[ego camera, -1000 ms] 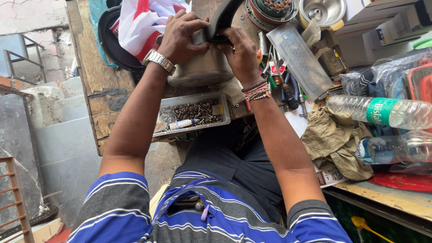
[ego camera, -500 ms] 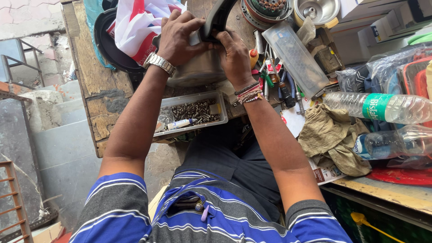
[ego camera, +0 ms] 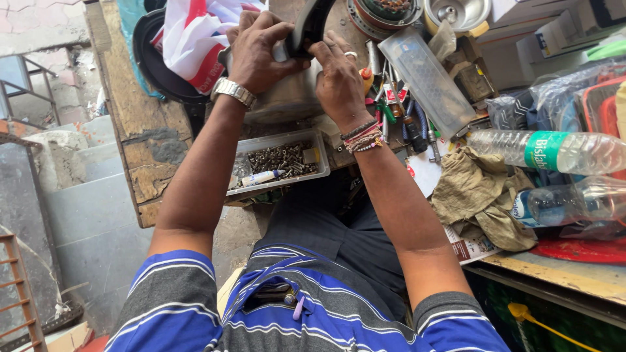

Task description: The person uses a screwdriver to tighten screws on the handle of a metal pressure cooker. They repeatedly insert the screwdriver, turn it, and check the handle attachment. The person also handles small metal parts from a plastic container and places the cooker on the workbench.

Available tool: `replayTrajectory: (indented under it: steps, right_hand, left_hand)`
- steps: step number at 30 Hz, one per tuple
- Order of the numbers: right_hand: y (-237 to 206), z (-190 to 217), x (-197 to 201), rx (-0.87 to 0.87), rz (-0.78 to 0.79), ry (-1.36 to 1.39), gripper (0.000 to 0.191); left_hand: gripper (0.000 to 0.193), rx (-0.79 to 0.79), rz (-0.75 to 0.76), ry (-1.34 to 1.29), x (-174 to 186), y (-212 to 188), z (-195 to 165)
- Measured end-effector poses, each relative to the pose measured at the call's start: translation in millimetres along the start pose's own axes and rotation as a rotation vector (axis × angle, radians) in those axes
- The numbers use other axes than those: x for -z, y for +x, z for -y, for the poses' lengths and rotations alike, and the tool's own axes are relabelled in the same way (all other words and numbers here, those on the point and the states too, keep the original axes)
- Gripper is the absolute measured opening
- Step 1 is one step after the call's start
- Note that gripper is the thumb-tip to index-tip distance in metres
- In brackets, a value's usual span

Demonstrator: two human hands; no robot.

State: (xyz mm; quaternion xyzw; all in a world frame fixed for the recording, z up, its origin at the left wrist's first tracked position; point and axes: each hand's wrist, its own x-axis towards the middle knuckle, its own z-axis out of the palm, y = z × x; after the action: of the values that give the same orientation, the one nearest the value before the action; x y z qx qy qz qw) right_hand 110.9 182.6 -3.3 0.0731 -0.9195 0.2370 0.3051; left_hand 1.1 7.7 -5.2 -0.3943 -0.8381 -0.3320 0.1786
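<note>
Right now both hands are busy on one thing up at the far edge of the wooden tabletop (ego camera: pixel 124 117): a curved black handle (ego camera: pixel 312 23) rising from a worn grey metal appliance body (ego camera: pixel 287 98). His left hand (ego camera: pixel 257 52), with a steel watch at the wrist, is curled firmly around the handle's near side, while the right hand (ego camera: pixel 339 81), with a ring and thread bracelets, presses fingers against the handle's other side, closed on it rather than spread. To me it looks like the fitting or freeing of that handle, a mid-repair step; whether it is going on or coming off I cannot tell. Any next move would call for a steady grip on the body and a small fastener or tool; a tray of screws (ego camera: pixel 280 161) sits just below his wrists and a cluster of screwdrivers (ego camera: pixel 398 111) lies just beside the right hand. Off to the right lie a rag (ego camera: pixel 476 195) and two plastic bottles (ego camera: pixel 554 151)
</note>
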Motion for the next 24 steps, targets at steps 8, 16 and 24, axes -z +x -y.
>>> replayTrajectory:
  steps: [8, 16, 24]
  right_hand:
    - [-40.5, -26.2, 25.4, -0.121, -0.118, 0.365, 0.051]
    - [-114.9, -128.9, 111.7, -0.434, 0.002, -0.283, 0.025]
    - [-163.2, -129.9, 129.0, -0.472, -0.008, -0.368, 0.025]
  left_hand:
    - [0.058, 0.136, 0.077, -0.162, -0.9, 0.7, 7.2]
    - [0.052, 0.123, 0.113, -0.054, -8.2, 7.0, 3.4]
    - [0.055, 0.073, 0.032, -0.108, -11.9, 4.4, 4.3]
